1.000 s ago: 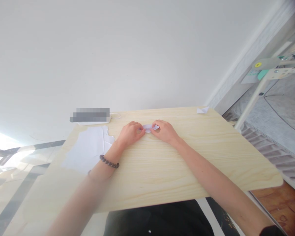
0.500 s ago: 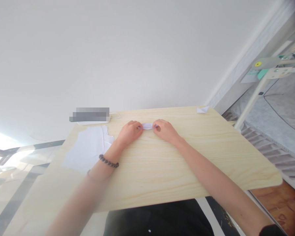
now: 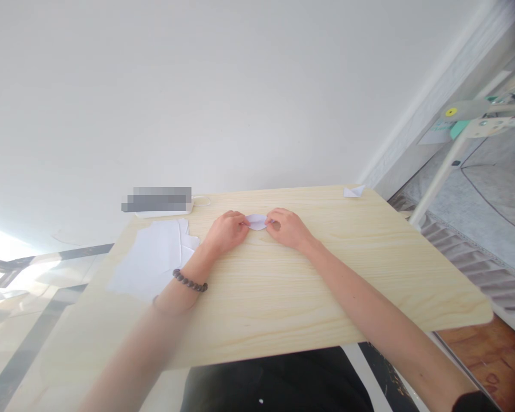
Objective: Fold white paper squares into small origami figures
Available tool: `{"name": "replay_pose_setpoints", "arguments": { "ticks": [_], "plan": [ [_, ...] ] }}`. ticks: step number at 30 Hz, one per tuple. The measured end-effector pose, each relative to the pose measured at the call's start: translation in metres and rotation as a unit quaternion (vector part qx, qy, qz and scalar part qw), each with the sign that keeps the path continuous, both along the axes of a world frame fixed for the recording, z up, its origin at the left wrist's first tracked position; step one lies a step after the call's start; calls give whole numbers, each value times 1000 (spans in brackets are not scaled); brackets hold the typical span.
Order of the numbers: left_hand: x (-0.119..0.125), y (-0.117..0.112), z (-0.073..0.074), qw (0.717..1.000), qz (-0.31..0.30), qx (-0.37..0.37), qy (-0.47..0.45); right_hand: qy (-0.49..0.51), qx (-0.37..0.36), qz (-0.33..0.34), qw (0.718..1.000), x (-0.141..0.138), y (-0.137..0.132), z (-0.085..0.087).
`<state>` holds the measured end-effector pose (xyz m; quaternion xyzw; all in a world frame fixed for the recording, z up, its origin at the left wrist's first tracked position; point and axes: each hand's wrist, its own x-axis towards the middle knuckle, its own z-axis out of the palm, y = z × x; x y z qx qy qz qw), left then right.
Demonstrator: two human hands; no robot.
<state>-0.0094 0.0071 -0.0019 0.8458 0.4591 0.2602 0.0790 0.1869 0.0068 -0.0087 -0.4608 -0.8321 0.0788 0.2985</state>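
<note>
The small white paper (image 3: 256, 221) is held btw. the two hands, near the far edge of the tabletop (image 3: 261, 309), approx. at the middle; it looks folded, w/ a bowed, oval shape. L hand (image 3: 229, 232) has its fingers (image 3: 242, 220) clamped on the left end, R hand (image 3: 288, 230) pinches the right end. If the paper touches the wood, I can't tell.

The tabletop is pale, w/ wavy grain and rounded corner. White sheets (image 3: 150, 254) overlap on its left part, beside the L forearm w/ dark bead bracelet (image 3: 190, 281). Behind them is a white box (image 3: 167, 214), top blurred. A folded paper piece (image 3: 353, 191) lies at the far right corner.

Behind: plain light wall (image 3: 240, 91). At right, a pale metal frame (image 3: 440, 171) and reddish-brown floor (image 3: 498, 366).
</note>
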Motion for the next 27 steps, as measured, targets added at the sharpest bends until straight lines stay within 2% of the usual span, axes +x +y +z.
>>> {"name": "replay_pose_setpoints", "arguments": {
  "ticks": [4, 10, 19, 27],
  "plan": [
    [2, -2, 3, 1000, -1, 5, 3, 1, 6, -17, 1000, -3, -2, 1],
    [3, -5, 5, 999, 32, -11, 10, 1, 7, -29, 1000, -4, -3, 0],
    [5, -11, 11, 999, -12, -8, 33, -30, 13, -14, 999, -7, -6, -1],
    [6, -12, 10, 998, -32, -7, 59, -65, 7, -2, 998, -7, -6, 0]
  ]
}}
